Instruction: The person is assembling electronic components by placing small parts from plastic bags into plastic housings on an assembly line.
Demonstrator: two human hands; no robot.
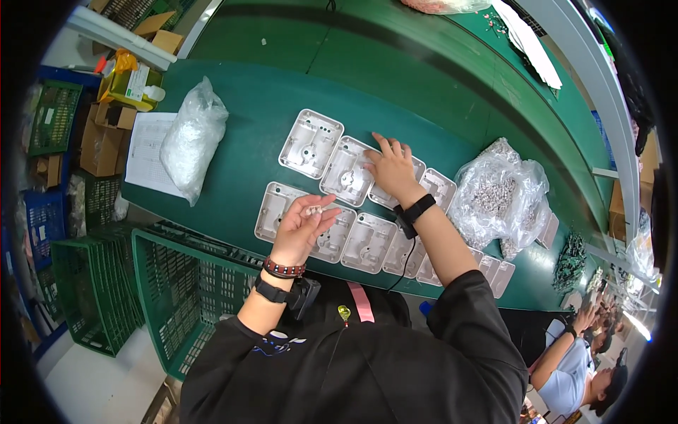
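White plastic housings lie open side up in two rows on the green table. My left hand (302, 227) is palm up over the near row, its curled fingers and thumb holding several small white parts (313, 210). Beneath it is a near-row housing (279, 206), partly covered. My right hand (393, 169) reaches over the far row, at the right edge of one housing (347, 172) and partly over its neighbour (383, 196). Its fingers are spread, and I see nothing held in them. Another far-row housing (311, 143) lies uncovered at the left end.
To the right sits an open clear bag (494, 194) of small parts, over some housings. A filled plastic bag (195, 141) rests on a paper sheet (145, 152) at left. Green crates (180, 283) stand by the near left table edge. Other people (572, 374) sit at lower right.
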